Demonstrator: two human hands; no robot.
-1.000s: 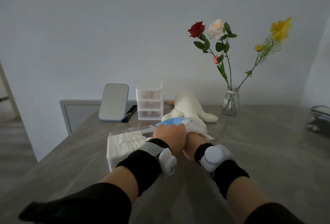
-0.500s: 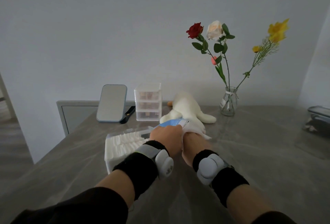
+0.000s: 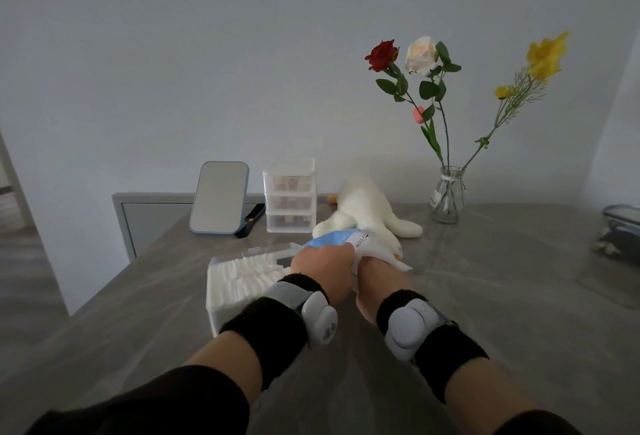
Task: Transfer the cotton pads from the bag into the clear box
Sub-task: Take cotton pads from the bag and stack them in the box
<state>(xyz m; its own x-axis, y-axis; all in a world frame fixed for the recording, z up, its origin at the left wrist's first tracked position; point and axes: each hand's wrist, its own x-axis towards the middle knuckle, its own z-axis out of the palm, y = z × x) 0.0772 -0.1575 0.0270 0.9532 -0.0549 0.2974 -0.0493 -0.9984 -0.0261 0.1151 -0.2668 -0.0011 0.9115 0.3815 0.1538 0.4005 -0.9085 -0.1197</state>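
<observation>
A blue-and-white cotton pad bag (image 3: 349, 239) is held up just above the table in front of me. My left hand (image 3: 323, 270) grips its left side from above. My right hand (image 3: 377, 282) reaches into the bag's lower opening, and its fingers are hidden by the plastic. To the left sits the clear box (image 3: 221, 310), with rows of white cotton pads (image 3: 242, 273) standing on edge inside. The bag's left end hangs over the box's right part.
A standing mirror (image 3: 219, 197), a small clear drawer unit (image 3: 290, 196) and a white plush toy (image 3: 367, 212) line the back of the grey table (image 3: 485, 296). A glass vase with flowers (image 3: 447, 196) stands back right. A lidded container (image 3: 621, 230) sits at the right edge.
Both hands and the bag stay almost where they were. The view has shifted slightly, and my right wrist has dropped a little lower.
</observation>
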